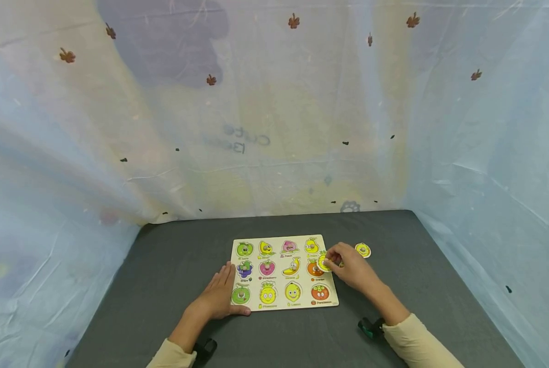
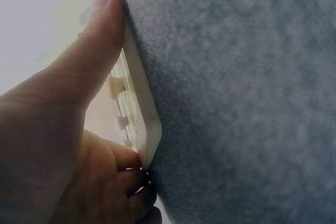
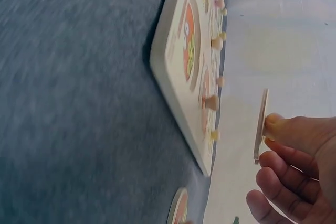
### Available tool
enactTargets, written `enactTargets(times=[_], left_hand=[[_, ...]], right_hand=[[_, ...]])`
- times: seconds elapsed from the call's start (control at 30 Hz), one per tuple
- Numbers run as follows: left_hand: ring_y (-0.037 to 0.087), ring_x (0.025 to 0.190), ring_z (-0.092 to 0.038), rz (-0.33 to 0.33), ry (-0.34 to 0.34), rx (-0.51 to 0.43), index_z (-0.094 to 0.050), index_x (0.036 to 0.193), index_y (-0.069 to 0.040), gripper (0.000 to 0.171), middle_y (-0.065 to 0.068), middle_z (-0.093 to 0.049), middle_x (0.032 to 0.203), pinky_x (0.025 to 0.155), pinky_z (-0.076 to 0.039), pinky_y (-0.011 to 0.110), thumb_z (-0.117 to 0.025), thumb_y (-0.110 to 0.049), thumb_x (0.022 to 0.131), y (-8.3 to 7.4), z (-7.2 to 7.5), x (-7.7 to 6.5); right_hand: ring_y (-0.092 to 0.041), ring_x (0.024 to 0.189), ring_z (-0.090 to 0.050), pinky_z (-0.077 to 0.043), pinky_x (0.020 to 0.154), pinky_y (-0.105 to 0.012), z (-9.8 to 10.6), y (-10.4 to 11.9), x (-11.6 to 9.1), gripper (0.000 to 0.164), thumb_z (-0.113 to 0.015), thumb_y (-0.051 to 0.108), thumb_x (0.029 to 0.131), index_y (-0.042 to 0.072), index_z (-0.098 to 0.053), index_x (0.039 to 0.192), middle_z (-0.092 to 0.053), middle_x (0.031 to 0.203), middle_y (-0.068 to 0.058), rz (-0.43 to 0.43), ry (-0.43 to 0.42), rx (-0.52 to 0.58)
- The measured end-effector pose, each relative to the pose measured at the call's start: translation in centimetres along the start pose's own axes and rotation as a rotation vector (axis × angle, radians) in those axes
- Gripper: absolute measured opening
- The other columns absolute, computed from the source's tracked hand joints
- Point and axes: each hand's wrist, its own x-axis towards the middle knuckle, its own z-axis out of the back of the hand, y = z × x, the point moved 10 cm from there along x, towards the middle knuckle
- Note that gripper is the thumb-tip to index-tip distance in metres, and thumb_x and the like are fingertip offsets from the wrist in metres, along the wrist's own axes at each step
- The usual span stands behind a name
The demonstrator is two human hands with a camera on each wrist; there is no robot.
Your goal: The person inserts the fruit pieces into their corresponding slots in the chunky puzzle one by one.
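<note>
A wooden fruit puzzle board [image 1: 281, 305] lies on the dark table, with knobbed pieces in several of its spots. My left hand [image 1: 218, 296] rests at its front left corner, fingers stretched along the left edge, thumb [image 2: 102, 30] against the front edge. Over the right edge, my right hand [image 1: 351, 266] pinches a yellow fruit puzzle piece [image 1: 322, 262] with green at its top. The right wrist view shows this piece [image 3: 261, 124] edge-on, raised above the board. A printed persimmon [image 3: 189, 43] without a knob fills the near right spot.
Another round yellow puzzle piece [image 1: 362, 250] lies on the table right of the board, beyond the right hand. Dark grey cloth [image 1: 173, 266] covers the table. Pale printed sheets [image 1: 274, 112] hang behind and at both sides.
</note>
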Motion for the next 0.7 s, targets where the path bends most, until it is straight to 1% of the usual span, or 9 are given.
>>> enactTargets(times=[0.17,0.3,0.5,0.57,0.7], left_hand=[[0.046,0.164,-0.011,-0.006,-0.010,0.013,-0.016,0.168,0.009,0.143,0.029,-0.008,0.177,0.133,-0.013,0.059,-0.091,-0.068,0.073,0.0,0.0,0.1],[0.046,0.164,-0.011,-0.008,-0.012,0.016,-0.016,0.168,0.009,0.143,0.029,-0.009,0.177,0.133,-0.013,0.059,-0.091,-0.068,0.074,0.1,0.0,0.1],[0.046,0.164,-0.011,-0.012,-0.012,0.021,-0.015,0.168,0.009,0.142,0.029,-0.009,0.177,0.133,-0.014,0.060,-0.091,-0.067,0.074,0.1,-0.1,0.2],[0.046,0.164,-0.011,-0.010,-0.011,0.019,-0.016,0.168,0.009,0.142,0.029,-0.009,0.176,0.132,-0.014,0.060,-0.092,-0.066,0.074,0.1,-0.1,0.2],[0.046,0.164,-0.011,-0.005,-0.007,0.020,-0.016,0.168,0.009,0.142,0.029,-0.009,0.177,0.133,-0.013,0.060,-0.091,-0.066,0.074,0.2,-0.1,0.3]], right_hand=[[-0.019,0.085,-0.060,-0.052,0.075,-0.031,-1.2,0.9,0.4,0.009,-0.082,0.016,0.098,0.014,-0.073,0.100,-0.059,0.092,0.006,0.015,0.031,-0.002],[-0.023,0.086,-0.061,-0.051,0.074,-0.030,-2.0,1.8,0.6,0.011,-0.083,0.018,0.097,0.016,-0.072,0.098,-0.060,0.092,0.006,0.027,0.050,0.001],[-0.014,0.082,-0.058,-0.052,0.072,-0.028,-2.8,3.3,0.8,0.012,-0.084,0.019,0.096,0.016,-0.072,0.096,-0.060,0.090,0.006,0.083,0.046,0.004],[-0.011,0.082,-0.056,-0.052,0.072,-0.028,-3.2,3.8,0.9,0.012,-0.083,0.019,0.097,0.016,-0.072,0.096,-0.060,0.090,0.007,0.097,0.053,0.000],[-0.009,0.082,-0.055,-0.052,0.072,-0.027,-4.1,4.5,1.0,0.012,-0.083,0.020,0.097,0.017,-0.071,0.097,-0.060,0.091,0.007,0.115,0.077,0.004]])
